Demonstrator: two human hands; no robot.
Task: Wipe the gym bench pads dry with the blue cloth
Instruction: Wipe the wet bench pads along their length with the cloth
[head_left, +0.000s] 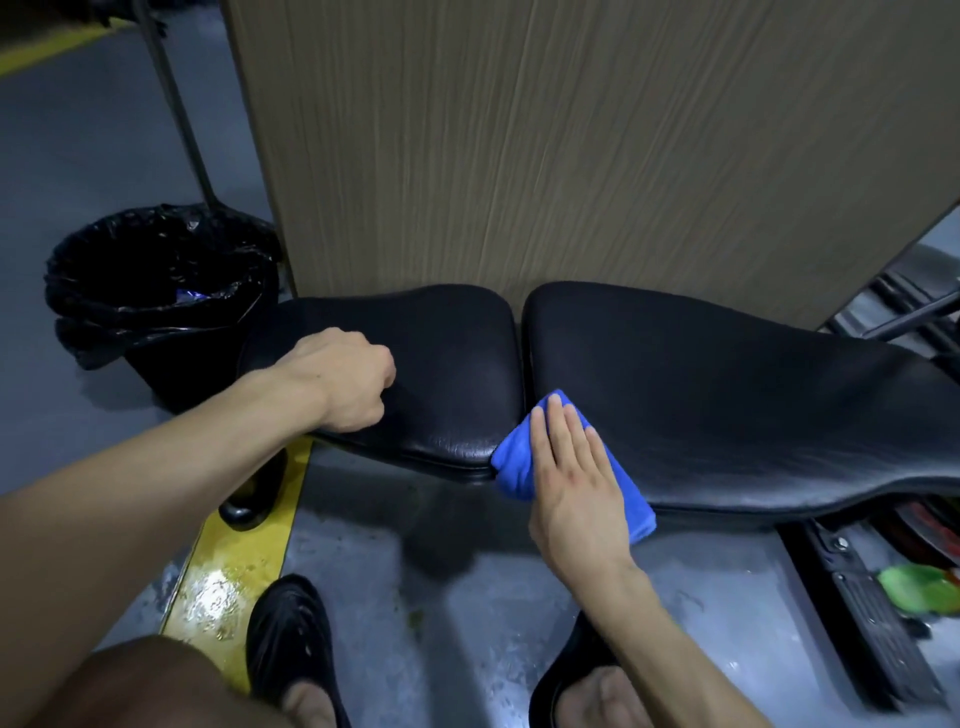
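Two black padded bench sections lie end to end in front of me: a shorter seat pad (447, 364) on the left and a longer back pad (727, 395) on the right. A folded blue cloth (517, 462) lies on the near corner of the back pad, by the gap between the pads. My right hand (576, 478) presses flat on the cloth with straight fingers. My left hand (348, 382) rests on the left end of the seat pad with its fingers curled under, holding nothing that I can see.
A tall wood-grain panel (571, 145) stands right behind the bench. A black bin with a black liner (156, 280) sits on the floor to the left. The grey floor (415, 597) is wet, with a yellow line (239, 561). My feet in black shoes (291, 639) are below; the bench frame (862, 613) is at the right.
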